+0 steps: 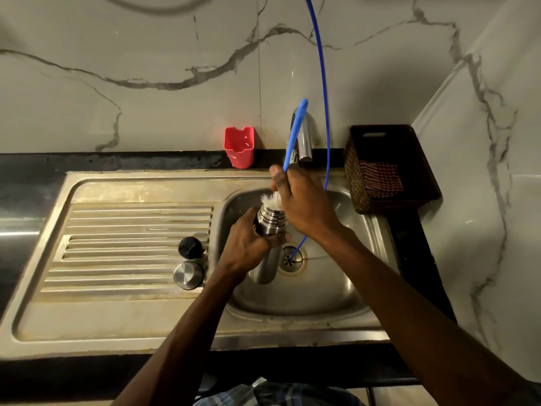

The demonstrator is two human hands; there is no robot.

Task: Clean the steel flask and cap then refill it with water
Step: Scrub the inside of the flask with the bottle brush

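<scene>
My left hand (248, 240) grips the steel flask (268, 259) around its upper body, holding it tilted over the sink basin (328, 288). My right hand (301, 200) holds a bottle brush by its blue handle (295, 133). The white bristles (270, 200) stick out at the flask's open mouth. On the ribbed draining board lie a black inner stopper (191, 248) and a steel cap (188, 275), side by side just left of the basin.
A chrome tap (306, 139) stands behind the basin. A thin blue hose (323, 83) hangs down from above into the drain (291, 259). A red plastic holder (239, 146) sits on the back ledge. A dark woven basket (389, 171) with a cloth stands right of the sink.
</scene>
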